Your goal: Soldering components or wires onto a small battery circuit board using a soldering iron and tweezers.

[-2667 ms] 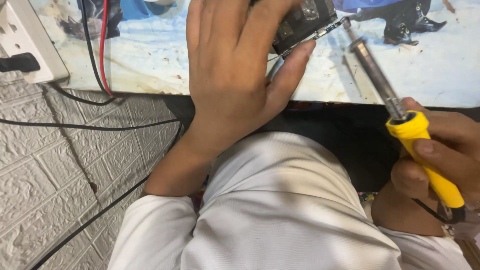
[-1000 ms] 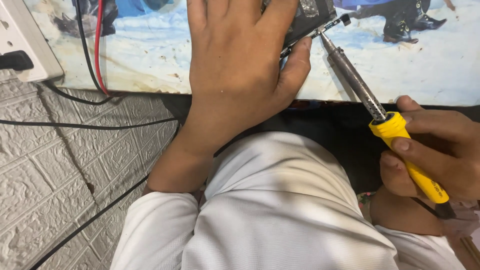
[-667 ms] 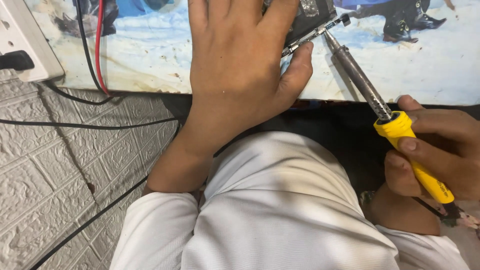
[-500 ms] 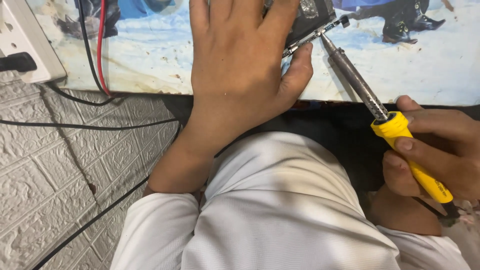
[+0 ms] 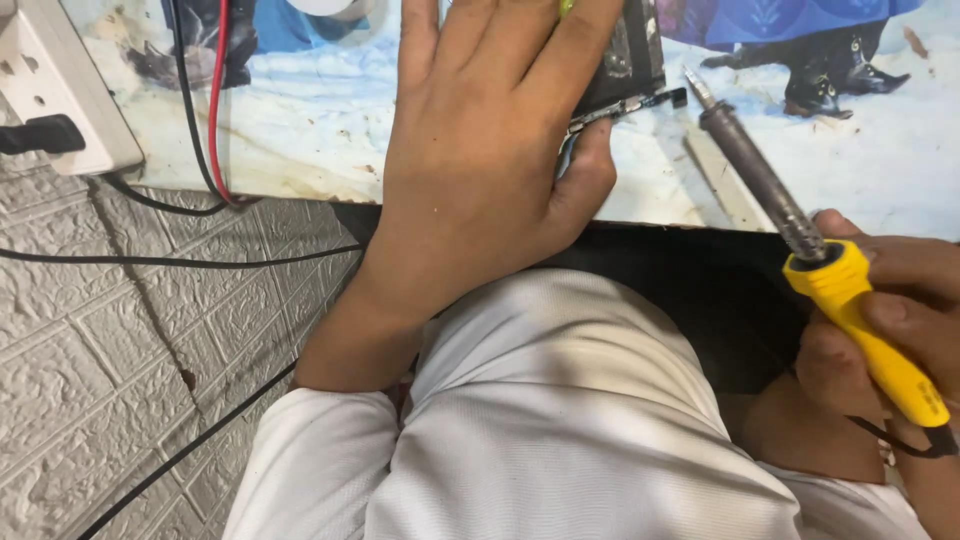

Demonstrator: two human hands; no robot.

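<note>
1. Nearest to you, your knee in white cloth (image 5: 560,420) fills the lower middle of the view, and it hides the near edge of the dark gap in front of the work surface.
2. At the near right, your right hand (image 5: 880,340) is closed around the yellow handle of one soldering iron (image 5: 800,230). Its dark metal shaft slants up to the left, and its tip sits just right of the small device without touching it.
3. In the middle, your left hand (image 5: 490,160) lies flat with the fingers spread only a little. It presses down on one small dark device (image 5: 625,60), with the thumb against the metal strip at the device's near edge. The hand covers most of the device.
4. Both rest on a picture-printed mat (image 5: 300,130), which runs across the far part of the view.
5. At the far left, one white power strip (image 5: 60,100) has a black plug in it. One red wire (image 5: 215,100) and several black cables cross the mat and the grey brick-pattern floor (image 5: 120,380).
</note>
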